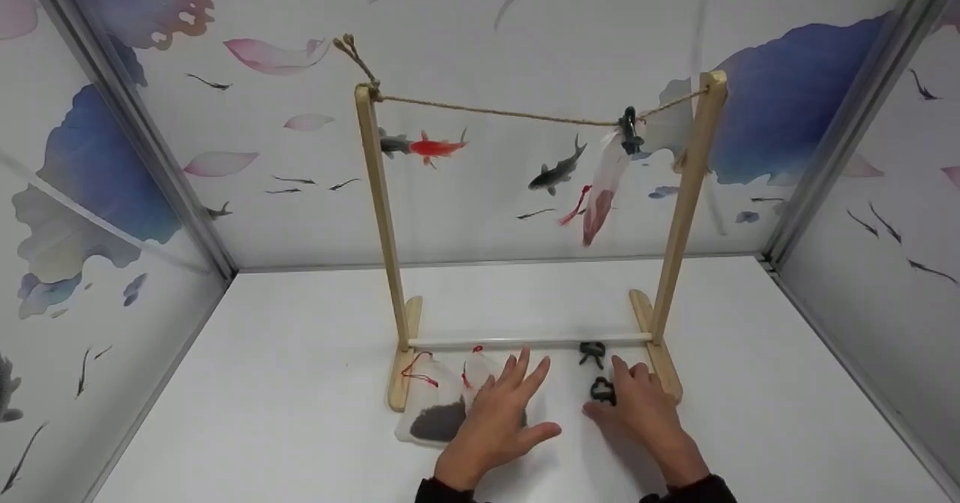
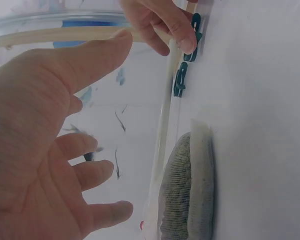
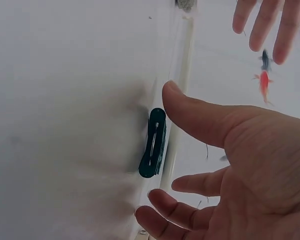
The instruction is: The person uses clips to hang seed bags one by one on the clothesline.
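My left hand [image 1: 499, 420] hovers with spread fingers over a white gauze pouch [image 1: 480, 371], mostly hidden beneath it. Beside that lies another drawstring pouch [image 1: 435, 422] with dark filling and red cord. My right hand [image 1: 649, 413] reaches around a dark green plastic clip [image 1: 602, 390] on the table, thumb on one side and fingers on the other. In the right wrist view the thumb and fingers stand apart around the clip [image 3: 153, 142], with no pinch visible. Just behind it lies a second dark clip [image 1: 592, 351].
A wooden stand with a left post [image 1: 382, 218] and right post [image 1: 686, 210] carries a twine line [image 1: 495, 112]. One clip [image 1: 630, 129] holds a pouch with reddish contents [image 1: 600, 210] on the twine. A white rod [image 1: 525, 340] joins the posts low down. Printed panels enclose the table.
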Demonstrator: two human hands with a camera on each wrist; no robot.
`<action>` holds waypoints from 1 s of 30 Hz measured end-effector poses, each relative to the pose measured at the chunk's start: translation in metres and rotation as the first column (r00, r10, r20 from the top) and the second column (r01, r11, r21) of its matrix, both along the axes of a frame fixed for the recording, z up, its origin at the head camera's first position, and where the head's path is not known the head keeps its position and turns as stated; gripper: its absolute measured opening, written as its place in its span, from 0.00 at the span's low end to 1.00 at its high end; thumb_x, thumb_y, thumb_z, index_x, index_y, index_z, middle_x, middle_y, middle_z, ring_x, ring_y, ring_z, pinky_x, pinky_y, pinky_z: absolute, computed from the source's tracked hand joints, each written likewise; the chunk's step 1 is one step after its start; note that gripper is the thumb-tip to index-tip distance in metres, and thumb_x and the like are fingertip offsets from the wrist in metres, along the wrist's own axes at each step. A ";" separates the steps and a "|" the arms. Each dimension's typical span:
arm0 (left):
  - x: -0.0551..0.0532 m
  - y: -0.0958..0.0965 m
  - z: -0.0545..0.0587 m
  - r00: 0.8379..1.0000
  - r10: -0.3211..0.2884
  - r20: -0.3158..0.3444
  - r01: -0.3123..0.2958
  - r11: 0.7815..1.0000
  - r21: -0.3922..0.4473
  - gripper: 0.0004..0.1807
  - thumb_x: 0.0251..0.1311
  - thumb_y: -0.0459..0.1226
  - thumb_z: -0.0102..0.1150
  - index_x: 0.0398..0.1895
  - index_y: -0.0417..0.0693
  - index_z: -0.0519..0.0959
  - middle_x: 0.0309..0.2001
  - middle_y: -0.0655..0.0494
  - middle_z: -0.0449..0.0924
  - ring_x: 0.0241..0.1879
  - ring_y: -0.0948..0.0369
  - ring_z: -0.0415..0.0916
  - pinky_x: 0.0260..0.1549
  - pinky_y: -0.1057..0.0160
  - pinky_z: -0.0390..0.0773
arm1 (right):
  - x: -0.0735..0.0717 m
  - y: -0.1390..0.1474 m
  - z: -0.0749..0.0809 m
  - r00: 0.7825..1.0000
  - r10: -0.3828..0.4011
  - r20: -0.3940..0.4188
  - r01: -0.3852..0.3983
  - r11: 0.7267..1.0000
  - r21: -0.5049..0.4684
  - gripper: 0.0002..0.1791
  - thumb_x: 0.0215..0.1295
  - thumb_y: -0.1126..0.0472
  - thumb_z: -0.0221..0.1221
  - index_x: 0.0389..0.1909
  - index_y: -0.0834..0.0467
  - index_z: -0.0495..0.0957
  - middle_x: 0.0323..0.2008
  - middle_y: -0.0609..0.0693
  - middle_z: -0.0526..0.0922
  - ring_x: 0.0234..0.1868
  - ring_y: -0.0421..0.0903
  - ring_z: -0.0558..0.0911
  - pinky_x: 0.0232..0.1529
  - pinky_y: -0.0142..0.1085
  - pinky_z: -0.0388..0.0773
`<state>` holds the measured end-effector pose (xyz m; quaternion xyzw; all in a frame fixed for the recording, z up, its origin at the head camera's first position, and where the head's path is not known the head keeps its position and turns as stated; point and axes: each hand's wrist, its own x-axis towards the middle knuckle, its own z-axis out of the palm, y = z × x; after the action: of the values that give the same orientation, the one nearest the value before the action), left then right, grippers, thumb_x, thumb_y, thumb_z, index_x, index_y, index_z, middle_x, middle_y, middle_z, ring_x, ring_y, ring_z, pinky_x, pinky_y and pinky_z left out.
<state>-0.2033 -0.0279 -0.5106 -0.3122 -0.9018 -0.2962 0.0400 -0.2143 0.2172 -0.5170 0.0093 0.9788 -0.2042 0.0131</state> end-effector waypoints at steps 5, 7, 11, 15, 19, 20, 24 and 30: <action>0.002 0.002 -0.003 1.000 -0.012 0.000 0.012 0.999 -0.049 0.40 0.66 0.52 0.64 0.78 0.51 0.63 0.76 0.40 0.57 0.73 0.42 0.58 0.60 0.34 0.67 | 0.001 0.000 0.002 0.999 0.007 0.036 -0.008 1.000 0.019 0.46 0.58 0.48 0.73 0.67 0.74 0.67 0.57 0.76 0.73 0.57 0.73 0.74 0.49 0.66 0.74; 0.003 0.003 -0.003 1.000 -0.014 0.014 0.015 0.998 -0.063 0.38 0.67 0.51 0.64 0.77 0.51 0.65 0.75 0.40 0.59 0.73 0.42 0.59 0.62 0.36 0.67 | 0.002 0.000 0.004 0.999 0.009 0.052 -0.010 1.000 0.020 0.45 0.58 0.49 0.73 0.66 0.75 0.67 0.57 0.76 0.74 0.57 0.72 0.74 0.50 0.64 0.74; 0.003 0.004 -0.003 0.999 -0.019 0.032 0.022 0.997 -0.076 0.35 0.67 0.48 0.64 0.75 0.49 0.67 0.74 0.40 0.62 0.72 0.43 0.62 0.63 0.40 0.68 | 0.003 0.000 0.009 0.997 0.010 0.081 -0.013 1.000 0.027 0.38 0.56 0.52 0.74 0.58 0.75 0.74 0.47 0.70 0.80 0.50 0.65 0.80 0.48 0.57 0.78; 0.004 0.004 -0.002 0.998 -0.047 0.041 0.051 0.995 -0.089 0.33 0.68 0.47 0.63 0.73 0.47 0.69 0.74 0.40 0.63 0.71 0.43 0.63 0.63 0.45 0.69 | 0.004 0.001 0.012 0.995 0.027 0.096 -0.030 0.999 0.036 0.26 0.55 0.55 0.75 0.46 0.70 0.80 0.35 0.58 0.81 0.38 0.55 0.82 0.39 0.50 0.79; 0.004 0.003 0.003 0.997 -0.054 0.054 0.059 0.993 -0.098 0.31 0.68 0.47 0.63 0.72 0.48 0.71 0.73 0.41 0.64 0.71 0.45 0.64 0.63 0.47 0.69 | 0.003 0.001 0.014 0.994 0.046 0.103 -0.048 0.998 0.026 0.24 0.55 0.56 0.75 0.44 0.68 0.81 0.34 0.55 0.81 0.36 0.51 0.81 0.38 0.49 0.79; 0.003 0.002 0.004 0.997 -0.052 0.059 0.057 0.994 -0.091 0.31 0.68 0.47 0.63 0.72 0.48 0.71 0.73 0.41 0.65 0.71 0.46 0.64 0.64 0.47 0.69 | 0.003 0.001 0.015 0.994 0.047 0.104 -0.049 0.999 0.018 0.24 0.55 0.56 0.75 0.45 0.69 0.81 0.35 0.56 0.82 0.37 0.51 0.81 0.39 0.49 0.79; 0.001 -0.002 0.007 0.997 -0.039 0.061 0.043 0.997 -0.060 0.30 0.69 0.46 0.63 0.71 0.47 0.72 0.72 0.43 0.67 0.70 0.48 0.66 0.63 0.48 0.69 | 0.003 -0.003 0.019 0.993 0.069 0.096 -0.070 0.998 0.007 0.25 0.53 0.57 0.75 0.46 0.69 0.81 0.36 0.56 0.83 0.37 0.50 0.82 0.40 0.48 0.80; -0.001 -0.006 0.008 0.999 -0.027 0.022 0.029 0.997 -0.074 0.29 0.69 0.47 0.62 0.69 0.44 0.73 0.66 0.46 0.74 0.66 0.52 0.72 0.61 0.52 0.72 | 0.011 -0.012 0.031 0.987 0.156 0.029 -0.156 0.988 -0.002 0.23 0.50 0.58 0.77 0.44 0.65 0.83 0.33 0.51 0.82 0.35 0.47 0.81 0.37 0.45 0.80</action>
<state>-0.2045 -0.0343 -0.5024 -0.3231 -0.9081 -0.2660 0.0147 -0.2031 0.2049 -0.4863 -0.0645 0.9763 -0.2021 0.0431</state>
